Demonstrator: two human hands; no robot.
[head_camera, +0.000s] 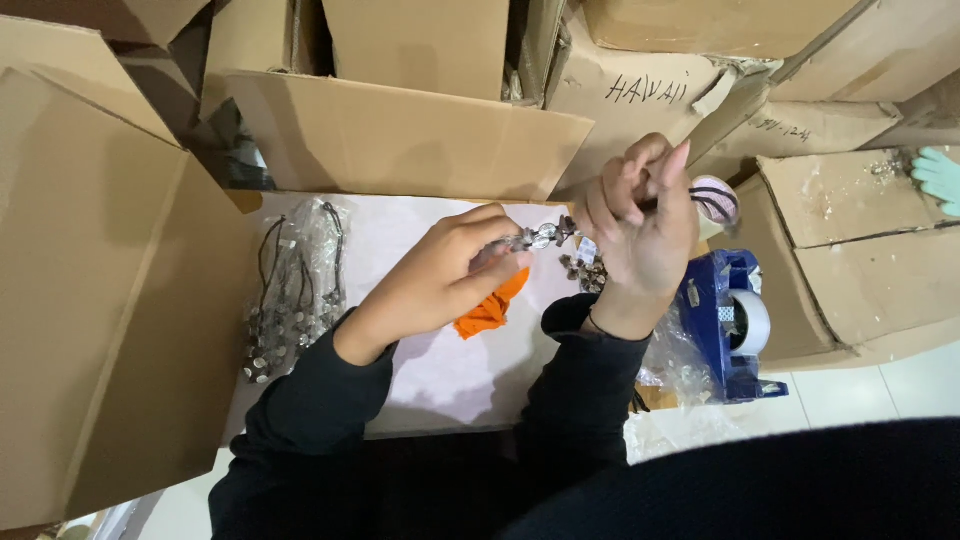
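Two hands are holding one beaded necklace (548, 238) between them, above the white table (440, 380): we are pinching its clear and silvery beads in our left hand (440, 275), fingers closed on the strand, while our right hand (640, 225) is raised and curled shut on the other end, where dark cord loops out past the fingers. More beads are hanging down just below the right hand. An orange scrap (490, 308) is lying on the table under our left hand. Further left on the table, a clear bag of similar necklaces (295, 290) is resting near a big open cardboard box (110, 300). To the right, a blue tape dispenser (735, 325) is sitting beside crumpled clear plastic (675, 365). Stacked cardboard boxes (400, 130) are standing behind the table, and a pale green gloved hand (940, 178) of another person is showing at the far right edge.
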